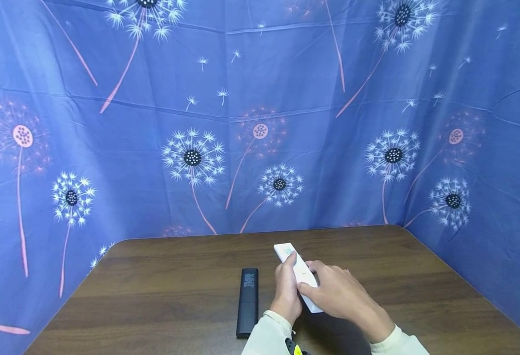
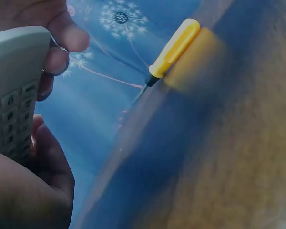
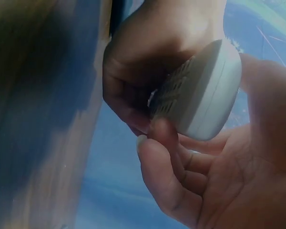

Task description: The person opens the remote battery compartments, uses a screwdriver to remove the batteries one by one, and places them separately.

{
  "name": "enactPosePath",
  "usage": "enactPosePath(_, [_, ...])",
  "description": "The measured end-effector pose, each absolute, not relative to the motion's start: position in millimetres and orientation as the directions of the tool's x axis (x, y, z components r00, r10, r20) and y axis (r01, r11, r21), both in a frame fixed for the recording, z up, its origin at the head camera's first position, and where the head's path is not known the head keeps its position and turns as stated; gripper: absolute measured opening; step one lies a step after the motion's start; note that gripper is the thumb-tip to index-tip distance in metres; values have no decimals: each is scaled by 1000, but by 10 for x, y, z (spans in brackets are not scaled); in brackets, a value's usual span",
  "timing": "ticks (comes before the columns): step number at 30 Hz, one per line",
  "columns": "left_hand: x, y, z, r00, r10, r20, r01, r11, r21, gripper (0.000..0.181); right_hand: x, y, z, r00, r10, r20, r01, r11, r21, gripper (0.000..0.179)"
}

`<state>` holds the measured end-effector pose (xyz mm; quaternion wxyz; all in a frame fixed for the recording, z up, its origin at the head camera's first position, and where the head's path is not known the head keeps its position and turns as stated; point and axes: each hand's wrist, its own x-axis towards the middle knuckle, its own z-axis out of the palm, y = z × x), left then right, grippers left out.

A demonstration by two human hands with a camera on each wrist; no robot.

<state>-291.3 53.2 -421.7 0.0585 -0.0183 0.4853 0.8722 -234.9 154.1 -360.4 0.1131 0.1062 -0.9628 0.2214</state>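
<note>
My left hand (image 1: 286,291) grips a white remote control (image 1: 303,274) from its left side, thumb lying along the upward-facing back near a small printed label. At the near right end, my right hand (image 1: 337,292) holds the same remote, thumb and fingers on either side of it. Rows of small buttons on the remote (image 3: 174,93) face downward in the right wrist view. On the table just left of the hands lies a black remote (image 1: 248,301), printed label up. The left wrist view has a screwdriver (image 2: 177,46) with a yellow handle and black collar.
A brown wood-grain table (image 1: 171,291) with rounded far corners lies under everything. Blue cloth (image 1: 326,148) printed with dandelions hangs behind it and along both sides. Pale sleeves (image 1: 268,337) cover both forearms.
</note>
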Motion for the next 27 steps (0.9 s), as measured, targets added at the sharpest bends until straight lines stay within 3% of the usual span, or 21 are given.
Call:
enactPosePath(8, [-2873, 572, -4221, -996, 48, -74, -88, -497, 863, 55, -2344, 1632, -3595, -939, -236, 249, -331, 814, -477, 34])
enactPosePath(12, [-2856, 573, -4231, -997, 59, -54, -77, -516, 853, 43, -2343, 1690, -3642, -927, -280, 250, -374, 742, -557, 43])
enactPosePath(18, [-2860, 547, -4237, -997, 59, -45, -70, -529, 846, 40, -2373, 1690, -3691, -955, -260, 142, -278, 616, -737, 60])
enactPosePath(27, [-2890, 489, -4195, -994, 37, -98, -103, -526, 844, 58, -2482, 1599, -3673, -986, -138, 95, -157, 567, -808, 48])
